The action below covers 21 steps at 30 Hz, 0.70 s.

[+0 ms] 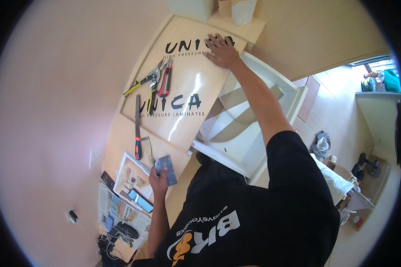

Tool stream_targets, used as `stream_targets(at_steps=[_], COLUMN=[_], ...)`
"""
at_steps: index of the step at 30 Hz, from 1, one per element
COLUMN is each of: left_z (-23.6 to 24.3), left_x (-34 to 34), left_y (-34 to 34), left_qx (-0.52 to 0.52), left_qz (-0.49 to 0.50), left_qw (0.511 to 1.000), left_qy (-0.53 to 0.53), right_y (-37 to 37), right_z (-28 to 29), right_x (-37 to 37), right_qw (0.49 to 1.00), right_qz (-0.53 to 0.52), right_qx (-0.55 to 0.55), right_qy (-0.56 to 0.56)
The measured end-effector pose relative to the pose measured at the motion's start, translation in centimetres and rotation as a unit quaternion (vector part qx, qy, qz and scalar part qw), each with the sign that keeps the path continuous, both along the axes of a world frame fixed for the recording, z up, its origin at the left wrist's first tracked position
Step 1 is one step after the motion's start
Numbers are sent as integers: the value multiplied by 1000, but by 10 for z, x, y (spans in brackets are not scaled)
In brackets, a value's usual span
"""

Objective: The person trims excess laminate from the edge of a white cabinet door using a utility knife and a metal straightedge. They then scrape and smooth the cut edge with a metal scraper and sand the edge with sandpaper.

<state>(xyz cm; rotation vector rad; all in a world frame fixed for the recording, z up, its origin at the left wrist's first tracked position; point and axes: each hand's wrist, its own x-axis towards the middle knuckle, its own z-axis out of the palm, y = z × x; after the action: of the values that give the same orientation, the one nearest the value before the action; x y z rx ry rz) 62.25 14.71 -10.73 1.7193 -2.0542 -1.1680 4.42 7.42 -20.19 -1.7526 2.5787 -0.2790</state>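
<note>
My right hand [222, 51] lies flat, fingers spread, on the far end of a glossy, light wood-coloured laminate sheet [182, 82] with black print. Lower left, my left hand [158, 181] grips a dark grey, flat rectangular piece [169, 170] whose exact kind I cannot make out. On the sheet are yellow-handled snips [142, 83] and a red-and-black utility knife [165, 80]. A flat file [138, 129] with a dark blue and orange handle lies along the sheet's left side. Close to my left hand is a small tool with a pale handle [150, 161], partly hidden.
An open white drawer [243, 147] with brown board pieces inside stands right of the sheet. At lower left lie a lit phone [140, 200], a dark remote-like object [108, 181] and newspapers [138, 222]. Plastic [321, 144] and a cluttered stand [336, 178] are at right.
</note>
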Motion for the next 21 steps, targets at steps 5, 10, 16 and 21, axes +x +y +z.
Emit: stream_targets(at_steps=[5, 10, 16, 21], left_z=[-1, -1, -9, -15], left_x=[1, 1, -12, -19], left_y=[-3, -6, 4, -2], left_qx=[9, 30, -45, -69], left_qz=[16, 63, 48, 86], left_qw=[999, 997, 998, 993], left_qy=[38, 39, 15, 36], right_y=[15, 114, 99, 43], right_z=[-4, 9, 4, -5], right_x=[-23, 1, 108, 183], right_qw=[994, 940, 883, 780], right_qz=[-84, -332, -240, -384], right_qx=[-29, 37, -263, -317], right_qy=[-68, -63, -305, -380])
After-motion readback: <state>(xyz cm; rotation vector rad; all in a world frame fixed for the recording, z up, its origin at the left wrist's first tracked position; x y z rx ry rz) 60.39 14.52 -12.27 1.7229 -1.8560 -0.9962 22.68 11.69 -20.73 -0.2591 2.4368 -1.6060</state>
